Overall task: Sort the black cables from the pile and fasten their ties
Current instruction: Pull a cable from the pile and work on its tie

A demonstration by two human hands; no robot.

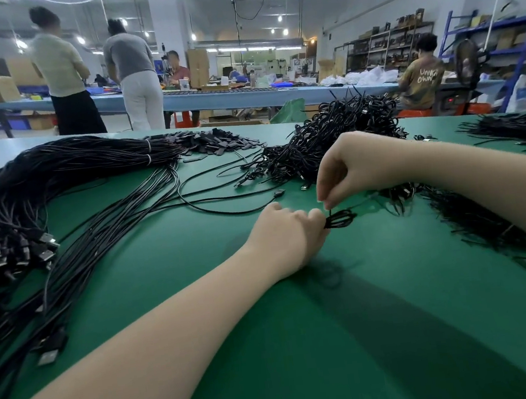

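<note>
Cable piles [330,139] beyond hands' coiled cable [339,218]

Bare table [304,342] lies open near the body; cable bundle [57,190] crowds the left, cable pile [330,139] ahead, ties [487,223] right.

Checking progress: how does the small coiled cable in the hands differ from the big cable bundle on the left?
The small coiled black cable is one short loop, pinched by both hands; the large black cable bundle is many long strands on the green table, white-banded, untouched. Both are black.
</note>
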